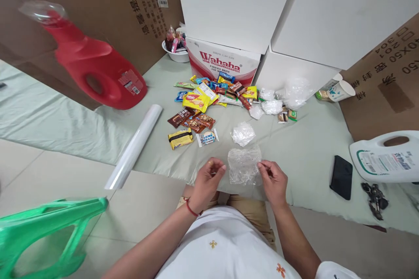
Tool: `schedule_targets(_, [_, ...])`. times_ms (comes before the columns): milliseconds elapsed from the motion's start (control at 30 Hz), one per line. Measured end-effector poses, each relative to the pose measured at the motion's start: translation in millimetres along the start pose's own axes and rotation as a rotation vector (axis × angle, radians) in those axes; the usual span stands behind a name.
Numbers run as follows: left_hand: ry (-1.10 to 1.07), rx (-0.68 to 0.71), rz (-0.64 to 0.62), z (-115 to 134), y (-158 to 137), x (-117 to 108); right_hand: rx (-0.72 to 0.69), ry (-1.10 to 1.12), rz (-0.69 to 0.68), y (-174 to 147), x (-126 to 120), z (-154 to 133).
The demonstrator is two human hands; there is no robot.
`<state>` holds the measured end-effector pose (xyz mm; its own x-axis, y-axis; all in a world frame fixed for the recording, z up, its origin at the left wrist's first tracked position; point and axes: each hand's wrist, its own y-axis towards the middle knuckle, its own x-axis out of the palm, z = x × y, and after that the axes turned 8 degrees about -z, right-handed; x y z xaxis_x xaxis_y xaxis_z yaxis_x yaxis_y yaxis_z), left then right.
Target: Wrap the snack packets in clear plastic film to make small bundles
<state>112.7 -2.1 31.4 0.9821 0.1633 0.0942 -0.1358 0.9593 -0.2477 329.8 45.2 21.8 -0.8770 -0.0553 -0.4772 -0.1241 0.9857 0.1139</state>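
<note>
A crinkled, see-through plastic sheet is spread flat near the table's front edge, between my hands. Thumb and fingertips of my right hand pinch its right edge. At its left edge is my left hand, thumb and fingers curled together; whether they have hold of the plastic is unclear. A crumpled clear plastic bundle lies just beyond the sheet. To the left are a white-and-blue snack packet, a yellow packet and brown cookie packets. A pile of colourful snack packets lies behind.
A white film roll overhangs the front edge at left, near a red jug and green stool. At right are a phone, keys and a white jug. Behind stand a Wahaha carton and white boxes.
</note>
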Motion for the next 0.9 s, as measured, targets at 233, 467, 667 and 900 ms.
schedule_targets(233, [-0.113,-0.054,-0.254,14.3,16.4,44.9,-0.302,-0.097,-0.188,-4.9,4.3,-25.5])
schedule_targets(467, [-0.288,-0.12,-0.163,4.8,17.6,23.1,0.228,0.55,-0.132,0.4,-14.1,1.3])
schedule_targets(667, [-0.123,-0.055,-0.336,5.7,7.2,29.3,0.347,0.599,-0.343,2.0,3.0,-15.6])
schedule_targets(900, [-0.168,-0.085,-0.192,-0.4,14.0,12.4,0.39,0.668,-0.218,8.0,9.6,-19.5])
